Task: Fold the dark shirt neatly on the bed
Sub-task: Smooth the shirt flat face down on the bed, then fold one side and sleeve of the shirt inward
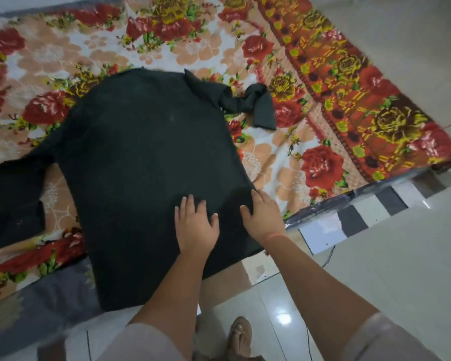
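Dark shirt (pixel 146 157) lies spread on the bed (pixel 198 35), sleeves out at 8 and 1 o'clock. My left grip (pixel 196 225) and right grip (pixel 262 217) rest flat near its hem, both released. By my reckoning no fold is made yet.
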